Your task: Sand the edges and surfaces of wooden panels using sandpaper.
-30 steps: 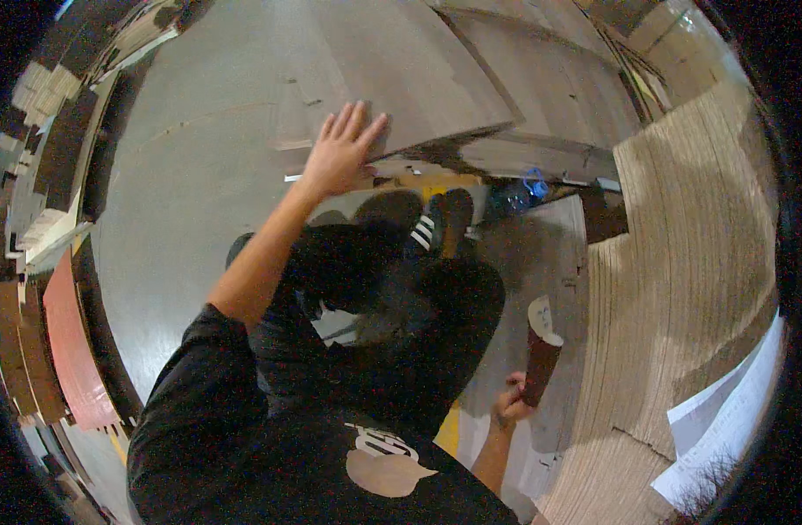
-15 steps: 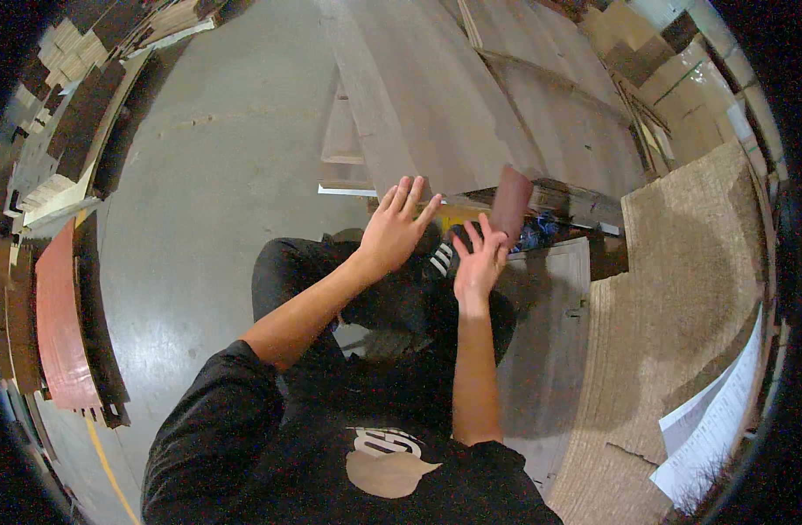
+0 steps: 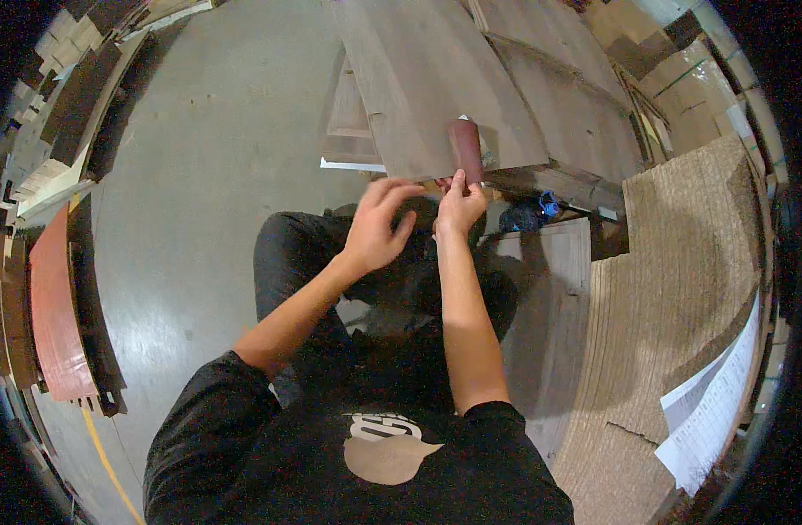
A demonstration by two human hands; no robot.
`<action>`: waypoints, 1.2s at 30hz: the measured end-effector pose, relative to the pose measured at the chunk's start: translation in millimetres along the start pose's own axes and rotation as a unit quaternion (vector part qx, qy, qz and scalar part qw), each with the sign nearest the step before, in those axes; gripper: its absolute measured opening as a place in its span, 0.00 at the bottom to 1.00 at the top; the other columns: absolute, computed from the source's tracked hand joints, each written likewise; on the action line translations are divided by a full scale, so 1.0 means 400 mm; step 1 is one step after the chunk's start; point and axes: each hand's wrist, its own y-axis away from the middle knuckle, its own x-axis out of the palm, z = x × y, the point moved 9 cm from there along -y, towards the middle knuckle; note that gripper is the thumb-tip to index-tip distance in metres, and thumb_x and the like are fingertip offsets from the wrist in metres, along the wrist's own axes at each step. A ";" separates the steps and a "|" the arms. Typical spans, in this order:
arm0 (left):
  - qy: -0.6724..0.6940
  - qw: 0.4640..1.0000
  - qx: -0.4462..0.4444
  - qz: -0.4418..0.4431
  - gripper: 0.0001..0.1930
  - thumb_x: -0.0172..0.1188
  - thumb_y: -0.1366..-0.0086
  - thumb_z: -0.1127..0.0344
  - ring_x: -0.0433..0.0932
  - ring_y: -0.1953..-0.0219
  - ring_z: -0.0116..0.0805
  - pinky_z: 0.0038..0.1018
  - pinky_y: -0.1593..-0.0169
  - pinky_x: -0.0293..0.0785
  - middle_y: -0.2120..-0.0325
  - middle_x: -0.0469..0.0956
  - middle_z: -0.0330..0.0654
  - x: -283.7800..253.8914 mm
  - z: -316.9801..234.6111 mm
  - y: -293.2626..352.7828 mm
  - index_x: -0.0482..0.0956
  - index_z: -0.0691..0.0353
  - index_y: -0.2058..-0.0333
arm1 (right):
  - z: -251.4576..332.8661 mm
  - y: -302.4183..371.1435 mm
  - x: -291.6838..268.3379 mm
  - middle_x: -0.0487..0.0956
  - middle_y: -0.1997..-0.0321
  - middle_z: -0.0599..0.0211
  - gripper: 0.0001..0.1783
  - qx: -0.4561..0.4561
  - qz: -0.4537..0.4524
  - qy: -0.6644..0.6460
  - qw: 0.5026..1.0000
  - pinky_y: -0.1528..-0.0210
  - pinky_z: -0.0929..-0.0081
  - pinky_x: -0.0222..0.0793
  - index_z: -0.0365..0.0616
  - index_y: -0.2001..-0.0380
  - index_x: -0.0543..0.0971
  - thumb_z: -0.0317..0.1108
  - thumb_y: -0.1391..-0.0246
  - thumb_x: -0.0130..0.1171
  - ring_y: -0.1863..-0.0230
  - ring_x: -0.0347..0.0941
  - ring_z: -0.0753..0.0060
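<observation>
Grey floor (image 3: 199, 192) with wood panel (image 3: 436, 79) and one red-brown sheet (image 3: 466, 149), held

Setting: storage or work area. A red panel (image 3: 58, 306) lies toward the left, with a yellow line (image 3: 108, 455) on the floor near it. To the right stands a tall stack of thin boards (image 3: 672, 289), with printed white papers (image 3: 716, 394) on its outer side. A blue-topped bottle (image 3: 548, 203) sits just beyond the wood panel's near right corner.

Item 1: red-brown sheet, curled or folded into a short, narrow form, pale at its far end. Location: over the near edge of the wood panel, between its near corners, closer to the right one. Contact with the panel: cannot tell.

Item 2: right hand (image 3: 460, 206), clamped on the sheet's near end, thumb on top.

Item 3: left hand (image 3: 381, 226), holding nothing visible, fingers bent and slightly blurred; just off the panel's near edge, apart from the right hand but near it.

Handling, as judged: sheet light, thin and bendable, springy along the curl, unlikely to break; surface probably grippy rather than slick. Best hold: the near end, pinched between thumb and fingers. Wood panel: probably stiff and heavy, best taken by two edges.
</observation>
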 end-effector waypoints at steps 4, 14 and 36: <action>0.128 0.942 -0.196 -0.239 0.13 0.62 0.36 0.69 0.76 0.59 0.35 0.31 0.53 0.73 0.60 0.77 0.42 -0.054 0.158 0.068 0.74 0.64 0.54 | 0.050 0.016 -0.026 0.79 0.66 0.59 0.12 -0.006 -0.014 -0.028 0.999 0.64 0.72 0.79 0.30 0.66 0.74 0.31 0.33 0.55 0.67 0.79 0.68; 0.711 0.577 -0.353 -0.190 0.21 0.47 0.25 0.53 0.72 0.42 0.40 0.43 0.39 0.67 0.46 0.75 0.41 0.031 0.230 0.064 0.68 0.56 0.40 | 0.344 0.377 -0.292 0.81 0.75 0.66 0.17 -0.157 -0.072 0.117 0.978 0.71 0.73 0.70 0.35 0.73 0.81 0.39 0.36 0.60 0.76 0.73 0.75; 0.735 0.654 -0.092 -0.154 0.60 0.46 0.51 0.89 0.64 0.39 0.43 0.28 0.45 0.70 0.29 0.49 0.45 -0.227 -0.408 -0.204 0.19 0.43 0.28 | 0.643 0.812 -0.857 0.81 0.68 0.56 0.24 -0.441 -0.394 0.684 0.428 0.69 0.63 0.74 0.35 0.47 0.74 0.47 0.33 0.54 0.72 0.79 0.57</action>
